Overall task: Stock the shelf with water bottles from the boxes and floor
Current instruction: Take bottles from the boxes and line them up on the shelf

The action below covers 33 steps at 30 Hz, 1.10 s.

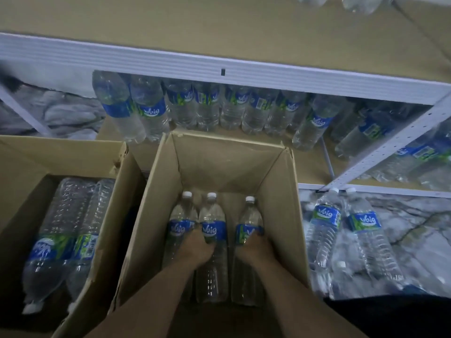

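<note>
Both your forearms reach down side by side into the open cardboard box point(275, 181), knuckles up. Your left hand point(199, 243) is curled round the middle bottle point(211, 215) at the lower edge of its blue label. Its fingers are tucked into the gap between that bottle and the left bottle point(181, 215). Your right hand point(255, 247) is wrapped over the right bottle point(249, 217) at the same height, fingers closed on the label. All three bottles sit inside the box with their white caps toward its far wall. The left and middle ones touch, while the right one sits apart from them, nearer the box's right wall. Whether either gripped bottle is clear of the box bottom cannot be told.

Just beyond the box's far wall, a row of shelved bottles point(207, 106) lines the lower board of the white metal shelf point(219, 69), their tops hidden by its front rail. Just beside the box on its left, a second cardboard box point(61, 157) holds more bottles point(48, 240) lying with caps toward you. To the right of the box, loose bottles point(327, 223) lie on the marbled floor point(415, 228), caps toward the shelf.
</note>
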### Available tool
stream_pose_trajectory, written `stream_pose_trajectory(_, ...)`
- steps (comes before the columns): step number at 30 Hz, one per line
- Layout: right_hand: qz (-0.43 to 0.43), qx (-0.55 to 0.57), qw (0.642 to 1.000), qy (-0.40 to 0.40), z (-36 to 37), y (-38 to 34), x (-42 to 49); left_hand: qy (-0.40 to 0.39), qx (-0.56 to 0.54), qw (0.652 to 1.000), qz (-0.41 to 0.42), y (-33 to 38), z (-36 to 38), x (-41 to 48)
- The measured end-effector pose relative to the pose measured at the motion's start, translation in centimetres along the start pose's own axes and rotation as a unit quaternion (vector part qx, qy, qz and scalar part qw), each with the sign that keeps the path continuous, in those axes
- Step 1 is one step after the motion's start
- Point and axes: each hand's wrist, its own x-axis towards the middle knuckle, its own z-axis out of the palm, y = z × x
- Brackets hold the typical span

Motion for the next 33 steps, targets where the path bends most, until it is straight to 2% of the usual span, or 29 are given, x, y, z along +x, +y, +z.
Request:
stream_pose_trajectory(5, 0.04, 0.046, 0.996, 0.063, 2.7, 0.9, 2.7, -0.021, -0.005, 0.998, -0.056, -1.1, 3.7, 3.6)
stream_pose_trajectory(11, 0.031, 0.025, 0.993, 0.107, 4.1, 1.2, 4.2, 0.028, 0.058, 0.993, -0.095, -0.8, 5.5, 5.2)
stream_pose_trajectory(14, 0.021, 0.03, 0.996, 0.082, 4.3, 1.4, 4.8, 0.023, 0.059, 0.994, -0.089, -0.3, 6.0, 5.1)
stream_pose_trajectory(18, 0.026, 0.082, 0.995, 0.057, 4.3, 1.9, 5.3, 0.002, -0.005, 0.996, -0.089, -0.6, 6.5, 4.9)
stream_pose_trajectory(21, 0.041, 0.195, 0.98, 0.013, 4.1, 2.9, 6.2, -0.027, -0.039, 0.994, -0.099, -1.1, 6.0, 5.6)
stream_pose_trajectory(23, 0.027, 0.233, 0.972, -0.014, 4.0, 3.5, 6.5, -0.032, -0.058, 0.991, -0.113, -1.3, 5.9, 6.0)
stream_pose_trajectory(29, 0.039, 0.271, 0.961, -0.045, 5.0, 4.1, 8.2, 0.006, -0.082, 0.992, -0.098, -2.1, 6.4, 7.0)
stream_pose_trajectory(33, 0.043, 0.279, 0.959, -0.028, 5.5, 4.5, 8.9, 0.055, -0.07, 0.993, -0.083, -2.1, 6.3, 6.7)
